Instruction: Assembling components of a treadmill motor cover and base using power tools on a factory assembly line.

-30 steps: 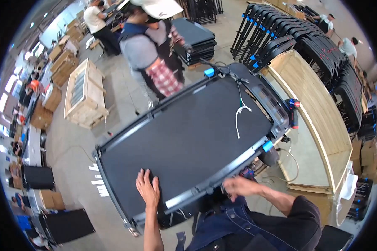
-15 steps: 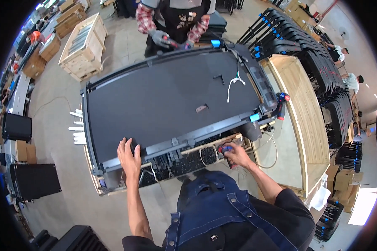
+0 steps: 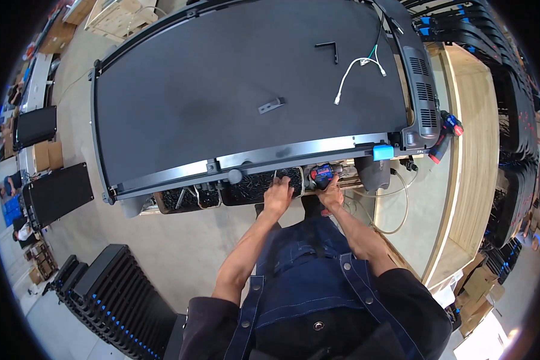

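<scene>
My right hand (image 3: 331, 195) is wrapped around a red, blue and black cordless driver (image 3: 322, 174) at the near side of the treadmill base. My left hand (image 3: 278, 197) reaches over a bin of dark screws (image 3: 247, 186) with its fingers drawn together; what they hold, if anything, is too small to make out. Just beyond both hands runs the metal side rail (image 3: 288, 150) of the treadmill base. Its black belt (image 3: 186, 90) carries a small metal bracket (image 3: 272, 106), an L-shaped black hex key (image 3: 330, 51) and a white cable (image 3: 349, 73).
A second cordless driver (image 3: 445, 135) lies right of the vented motor cover (image 3: 425, 90). Farther right stands a wooden crate (image 3: 471, 162). A looped air hose (image 3: 407, 210) hangs near my right arm. Black frames (image 3: 117, 300) are stacked at the lower left.
My left hand has left the near edge of the belt and moved right to the screw bin. My right hand still grips the driver. The view has shifted, and the co-worker is out of it.
</scene>
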Demonstrator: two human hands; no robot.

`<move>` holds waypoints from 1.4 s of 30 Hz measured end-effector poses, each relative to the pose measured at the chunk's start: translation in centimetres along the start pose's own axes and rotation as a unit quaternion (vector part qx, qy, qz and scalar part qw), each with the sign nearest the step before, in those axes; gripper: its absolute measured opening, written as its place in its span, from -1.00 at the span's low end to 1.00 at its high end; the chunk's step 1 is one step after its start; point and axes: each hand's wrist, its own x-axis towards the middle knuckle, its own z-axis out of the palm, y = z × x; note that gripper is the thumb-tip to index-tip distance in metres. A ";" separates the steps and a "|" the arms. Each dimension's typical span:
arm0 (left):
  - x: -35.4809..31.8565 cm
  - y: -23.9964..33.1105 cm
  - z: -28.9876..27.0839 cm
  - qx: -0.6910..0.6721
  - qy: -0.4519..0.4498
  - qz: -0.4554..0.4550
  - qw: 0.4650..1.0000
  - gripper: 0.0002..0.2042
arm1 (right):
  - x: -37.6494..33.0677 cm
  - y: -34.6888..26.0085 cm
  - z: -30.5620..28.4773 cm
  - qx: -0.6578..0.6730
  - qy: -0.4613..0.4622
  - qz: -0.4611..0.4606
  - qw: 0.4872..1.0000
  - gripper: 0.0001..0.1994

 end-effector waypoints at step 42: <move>-4.1 0.3 0.4 -0.785 -0.020 -0.217 0.580 -0.76 | -13.5 0.7 -20.8 0.274 -0.290 -0.343 0.851 -0.58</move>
